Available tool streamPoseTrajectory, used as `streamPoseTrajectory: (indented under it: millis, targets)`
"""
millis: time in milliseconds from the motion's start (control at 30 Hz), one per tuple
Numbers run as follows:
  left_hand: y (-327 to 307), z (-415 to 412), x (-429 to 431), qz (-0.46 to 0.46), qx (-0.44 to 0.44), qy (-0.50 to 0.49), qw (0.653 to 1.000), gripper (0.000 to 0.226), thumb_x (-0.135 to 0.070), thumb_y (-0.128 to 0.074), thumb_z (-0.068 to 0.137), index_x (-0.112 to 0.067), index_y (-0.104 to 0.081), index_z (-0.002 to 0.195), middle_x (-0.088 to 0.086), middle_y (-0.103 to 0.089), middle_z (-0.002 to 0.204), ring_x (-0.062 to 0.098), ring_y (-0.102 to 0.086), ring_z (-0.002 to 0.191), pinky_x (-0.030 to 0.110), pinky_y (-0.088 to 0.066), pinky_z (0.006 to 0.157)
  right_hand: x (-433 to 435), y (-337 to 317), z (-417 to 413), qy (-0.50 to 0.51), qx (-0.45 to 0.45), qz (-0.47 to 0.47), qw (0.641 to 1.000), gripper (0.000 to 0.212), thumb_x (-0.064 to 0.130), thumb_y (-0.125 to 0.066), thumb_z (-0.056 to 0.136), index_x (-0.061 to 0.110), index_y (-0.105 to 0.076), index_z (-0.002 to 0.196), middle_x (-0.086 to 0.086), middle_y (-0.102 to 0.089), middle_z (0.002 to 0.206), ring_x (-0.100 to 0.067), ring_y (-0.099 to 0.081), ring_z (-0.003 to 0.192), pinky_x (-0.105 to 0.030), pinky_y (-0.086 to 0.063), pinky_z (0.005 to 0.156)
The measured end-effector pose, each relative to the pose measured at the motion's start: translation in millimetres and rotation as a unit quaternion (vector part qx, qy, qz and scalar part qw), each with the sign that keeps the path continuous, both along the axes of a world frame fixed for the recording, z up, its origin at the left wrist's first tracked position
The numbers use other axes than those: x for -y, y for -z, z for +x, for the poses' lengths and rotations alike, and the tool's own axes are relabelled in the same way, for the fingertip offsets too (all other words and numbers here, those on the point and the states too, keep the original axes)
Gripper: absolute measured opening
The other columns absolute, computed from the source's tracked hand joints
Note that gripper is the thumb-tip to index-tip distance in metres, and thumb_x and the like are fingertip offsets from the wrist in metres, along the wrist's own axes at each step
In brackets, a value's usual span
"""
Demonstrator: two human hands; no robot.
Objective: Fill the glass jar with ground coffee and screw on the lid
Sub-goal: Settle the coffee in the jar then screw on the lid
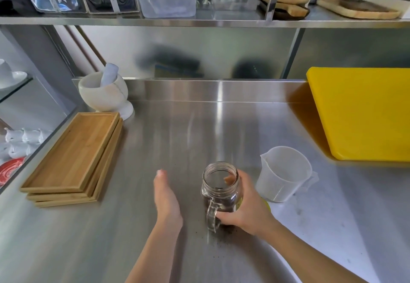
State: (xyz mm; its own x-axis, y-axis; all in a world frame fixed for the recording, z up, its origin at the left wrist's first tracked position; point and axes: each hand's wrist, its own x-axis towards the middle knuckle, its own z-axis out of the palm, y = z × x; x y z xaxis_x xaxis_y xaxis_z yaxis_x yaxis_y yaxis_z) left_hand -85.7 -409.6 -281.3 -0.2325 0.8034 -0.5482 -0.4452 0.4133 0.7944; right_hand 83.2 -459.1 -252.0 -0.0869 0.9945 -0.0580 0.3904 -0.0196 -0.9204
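Steel desk (199,127) in a cafe kitchen: the right hand (248,211) wraps its fingers (228,179) around a partly filled glass jar (219,191), steadying it, while the left hand (166,198) hovers beside, flat, empty; no lid visible.

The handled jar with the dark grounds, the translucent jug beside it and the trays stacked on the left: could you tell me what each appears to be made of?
The handled jar looks like clear glass: glossy, with a moulded threaded neck. The translucent jug seems to be frosted plastic, milky and thin-walled. The stacked trays appear to be pale wood, possibly bamboo, with visible grain and a matt finish.
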Motion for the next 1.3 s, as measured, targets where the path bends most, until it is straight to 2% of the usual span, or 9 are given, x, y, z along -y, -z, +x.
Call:
streamPoseTrajectory:
  millis: [133,300,400,567,700,833,1000,1167,1300]
  targets:
    - [-11.0,36.0,18.1,-0.027,0.097,0.181,0.978,0.044,-0.043,-0.049,0.085,-0.011,-0.072,0.102,0.016,-0.072,0.106,0.031,-0.065,0.105,0.044,-0.045,0.101,-6.5,-1.5,-0.4,-0.002,-0.022,-0.012,1.0,0.084,0.024,-0.083,0.044,0.041,-0.037,0.112,0.015,-0.059,0.109,0.005,-0.057,0.101,-0.014,-0.044,0.085]
    - [1.0,22.8,2.0,0.052,-0.049,0.134,0.988,0.048,-0.043,-0.047,0.091,-0.01,-0.055,0.125,0.003,-0.055,0.129,0.021,-0.05,0.12,0.045,-0.033,0.11,-11.8,-4.6,5.7,0.021,-0.006,0.007,1.0,0.078,0.037,-0.075,0.04,0.046,-0.036,0.106,0.023,-0.052,0.106,0.014,-0.05,0.102,-0.007,-0.039,0.083]
    - [-8.8,40.3,13.6,0.007,0.092,0.23,0.969,0.046,-0.042,-0.049,0.087,-0.009,-0.066,0.114,0.016,-0.065,0.121,0.03,-0.06,0.115,0.047,-0.04,0.106,-13.6,-5.9,6.2,0.012,-0.014,0.005,1.0,0.08,0.023,-0.082,0.045,0.044,-0.036,0.108,0.021,-0.053,0.107,0.012,-0.051,0.103,-0.009,-0.04,0.083]
    - [0.2,33.1,6.3,0.033,0.047,0.117,0.991,0.05,-0.056,-0.051,0.081,-0.024,-0.065,0.117,0.002,-0.058,0.134,0.019,-0.051,0.126,0.044,-0.03,0.114,-13.5,-2.6,9.2,0.007,-0.035,0.03,0.999,0.082,0.01,-0.079,0.047,0.038,-0.037,0.113,0.017,-0.054,0.109,0.009,-0.051,0.106,-0.008,-0.041,0.085]
    - [-11.7,42.5,19.2,0.017,0.071,0.201,0.977,0.044,-0.043,-0.042,0.092,-0.014,-0.075,0.097,0.013,-0.073,0.106,0.028,-0.065,0.106,0.045,-0.043,0.104,-13.1,5.9,8.8,0.0,-0.056,0.029,0.998,0.088,0.009,-0.086,0.047,0.03,-0.04,0.119,0.021,-0.059,0.112,-0.006,-0.057,0.11,-0.024,-0.047,0.09]
    - [-26.5,41.3,26.4,0.061,-0.039,0.171,0.983,0.046,-0.043,-0.036,0.095,-0.017,-0.074,0.096,0.008,-0.075,0.1,0.023,-0.068,0.101,0.044,-0.045,0.101,-11.2,9.4,10.2,0.003,-0.097,0.024,0.995,0.085,0.013,-0.087,0.042,0.025,-0.044,0.114,0.007,-0.06,0.111,-0.006,-0.059,0.106,-0.022,-0.047,0.089]
    - [-36.8,44.7,37.6,0.132,-0.082,0.114,0.981,0.032,-0.037,-0.036,0.097,-0.032,-0.068,0.099,-0.012,-0.069,0.107,0.005,-0.06,0.108,0.029,-0.044,0.098,-3.1,21.1,11.8,0.053,-0.177,0.019,0.983,0.091,0.007,-0.089,0.043,0.008,-0.045,0.123,-0.018,-0.06,0.118,-0.03,-0.058,0.112,-0.055,-0.042,0.1]
    - [-35.2,37.6,32.6,0.178,-0.098,0.145,0.968,0.03,-0.042,-0.041,0.094,-0.037,-0.068,0.107,-0.026,-0.064,0.117,-0.011,-0.049,0.117,0.035,-0.03,0.114,10.5,26.7,6.3,0.047,-0.115,0.073,0.99,0.094,0.012,-0.093,0.041,-0.001,-0.044,0.12,0.008,-0.062,0.114,-0.01,-0.058,0.111,-0.02,-0.044,0.093]
    - [-40.5,17.7,17.7,0.222,-0.159,0.108,0.956,0.035,-0.044,-0.04,0.088,-0.031,-0.061,0.113,-0.006,-0.06,0.13,0.002,-0.048,0.126,0.034,-0.027,0.116,8.2,33.5,9.2,0.064,-0.106,0.07,0.99,0.086,0.017,-0.094,0.046,-0.006,-0.048,0.116,-0.015,-0.063,0.111,-0.027,-0.06,0.107,-0.049,-0.047,0.092]
